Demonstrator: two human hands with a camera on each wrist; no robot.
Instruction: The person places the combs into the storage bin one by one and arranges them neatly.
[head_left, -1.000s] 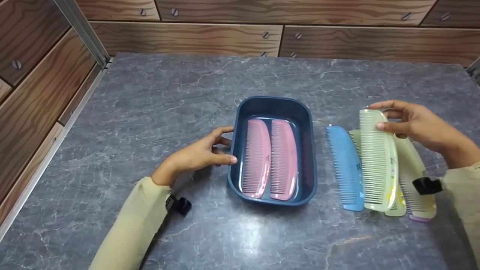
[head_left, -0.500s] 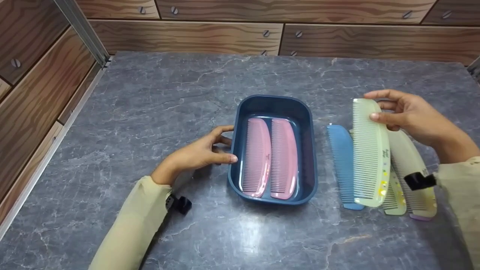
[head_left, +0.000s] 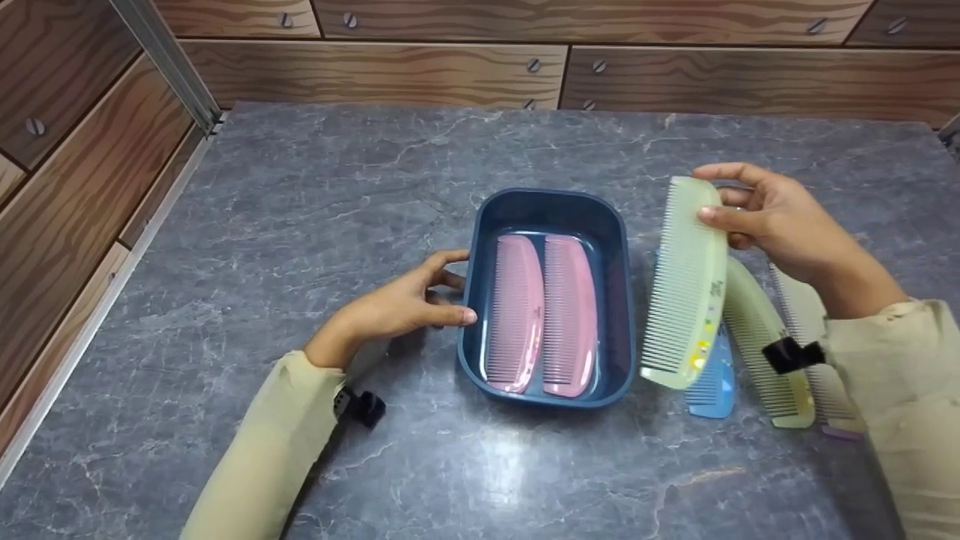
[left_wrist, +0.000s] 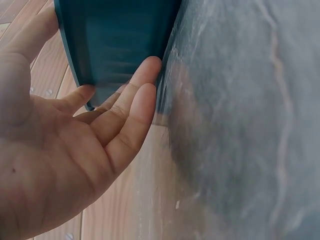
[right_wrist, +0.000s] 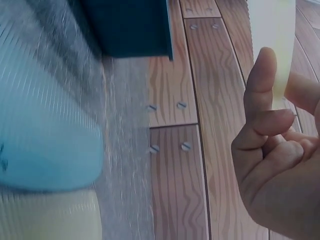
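Observation:
My right hand (head_left: pixel 780 225) pinches the upper end of a pale green comb (head_left: pixel 686 285) between thumb and fingers. That comb hangs tilted, its lower end close to the right side of a dark blue bin (head_left: pixel 551 202). Side by side in the bin lie two pink combs (head_left: pixel 514 315), teeth facing left. My left hand (head_left: pixel 401 304) rests its relaxed fingers against the bin's left side, thumb at the rim; the left wrist view shows the fingertips low on its outer wall. Beneath the held comb, a blue comb (head_left: pixel 712 382) is partly hidden.
To the right on the grey marbled table (head_left: pixel 337 172) lie another green comb (head_left: pixel 757 337) and a pale comb with a purple end (head_left: pixel 840 409), partly covered by the right sleeve (head_left: pixel 900 375). Wood-patterned panels (head_left: pixel 375 71) border the table at the back and left.
My right hand has lifted the pale green comb off the others and moved it left and away from me, towards the bin. The left hand and the bin have stayed in place.

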